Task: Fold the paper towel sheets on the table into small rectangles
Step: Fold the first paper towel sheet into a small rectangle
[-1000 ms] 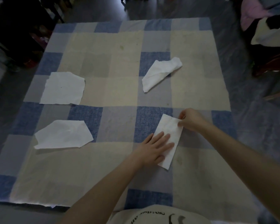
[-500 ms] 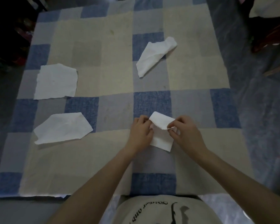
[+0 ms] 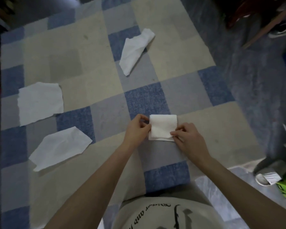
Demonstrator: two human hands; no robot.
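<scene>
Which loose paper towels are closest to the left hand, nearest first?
From the left hand, head view:
1. Pointed sheet, low on its left.
2. Crumpled sheet, far ahead, and square flat sheet, farther left: too close to call.

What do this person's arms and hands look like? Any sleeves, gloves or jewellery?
Both forearms are bare, with no sleeves showing. The left hand and right hand wear no gloves, and no rings, watch or bracelets are visible. Near the bottom edge is a light top with dark cursive lettering.
</scene>
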